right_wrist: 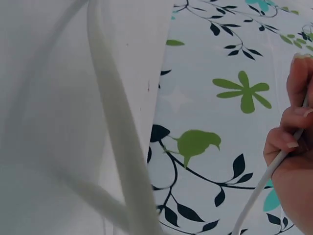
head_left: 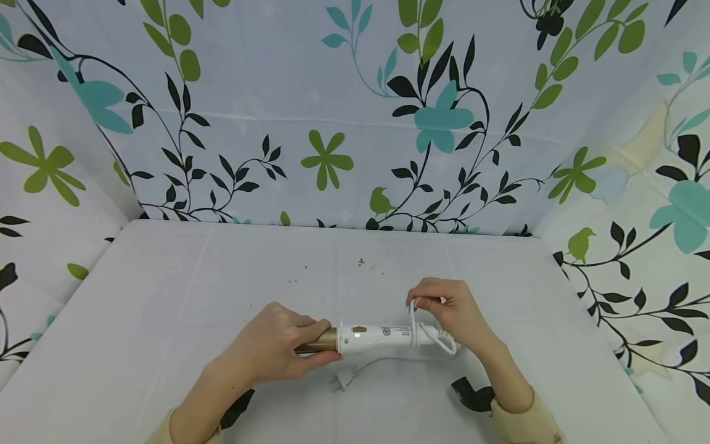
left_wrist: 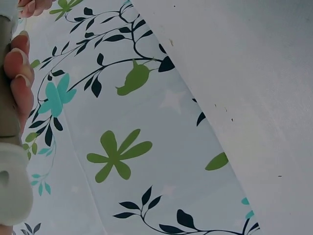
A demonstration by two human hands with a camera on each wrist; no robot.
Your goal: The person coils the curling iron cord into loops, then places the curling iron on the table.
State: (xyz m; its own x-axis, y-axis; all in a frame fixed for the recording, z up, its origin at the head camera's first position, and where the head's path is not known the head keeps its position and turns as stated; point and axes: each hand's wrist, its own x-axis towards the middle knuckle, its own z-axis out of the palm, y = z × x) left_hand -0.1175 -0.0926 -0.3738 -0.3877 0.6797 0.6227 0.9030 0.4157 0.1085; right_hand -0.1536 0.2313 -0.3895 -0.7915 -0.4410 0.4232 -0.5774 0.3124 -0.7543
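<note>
Over the near middle of the white worktop (head_left: 183,277), a hair iron (head_left: 383,338) lies crosswise between the two hands, its bronze barrel (head_left: 328,341) to the left and its white handle (head_left: 371,340) to the right; whether its underside touches the surface cannot be told. The left hand (head_left: 280,342) grips the barrel, thumb on the near side and fingers on the far side, close to where bronze meets white. In the left wrist view a white end piece (left_wrist: 13,183) with a small dark hole shows at the other end of the barrel. A small gold-coloured switch (head_left: 359,329) sits on the handle, with some fine print to its right, too small to read. White cord (head_left: 413,322) loops around the handle's right end, and the right hand (head_left: 450,311) pinches a raised strand of it just beyond the handle on the far side; the right wrist view shows curled fingers with the cord running through them. Near the handle, on the near side, a two-pin plug (head_left: 345,378) lies on the worktop, its cord trailing right. Black straps (head_left: 473,394) show by both wrists, beside pale yellow sleeves (head_left: 527,420). Small dark specks (head_left: 362,263) dot the far part of the worktop, and leaf-and-flower patterned cloth (head_left: 288,74) hangs behind it.
</note>
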